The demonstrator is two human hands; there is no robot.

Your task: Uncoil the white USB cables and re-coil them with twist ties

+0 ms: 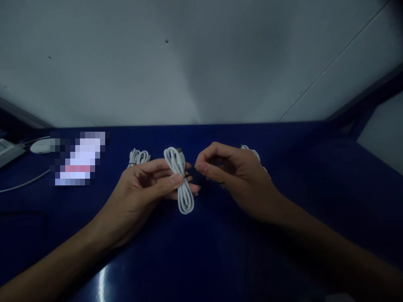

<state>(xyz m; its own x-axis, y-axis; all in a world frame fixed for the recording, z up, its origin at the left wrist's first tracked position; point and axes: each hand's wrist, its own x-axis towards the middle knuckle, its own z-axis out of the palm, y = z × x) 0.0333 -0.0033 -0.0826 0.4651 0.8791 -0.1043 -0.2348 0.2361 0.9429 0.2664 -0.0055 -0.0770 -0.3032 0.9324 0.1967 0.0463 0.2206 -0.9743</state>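
Note:
A coiled white USB cable [185, 199] is pinched between the thumb and fingers of my left hand [141, 184]. Its metal plug points up near the top of the bundle, and a black twist tie [186, 176] wraps the middle. Just right of the bundle, my right hand [242, 176] has thumb and index finger pressed together. A thin dark strand shows below that thumb; what the fingertips hold, if anything, is too small to make out. Behind my left hand lies another tied white cable [139, 157]. More white cable [252, 152] is partly hidden behind my right hand.
The blue tabletop [201, 260] runs back to a pale wall [201, 63]. On the left are a lit, pixelated phone-like rectangle [80, 157], a white mouse [40, 146] and a pale device [9, 151] at the edge. A white cord [25, 184] crosses the left side.

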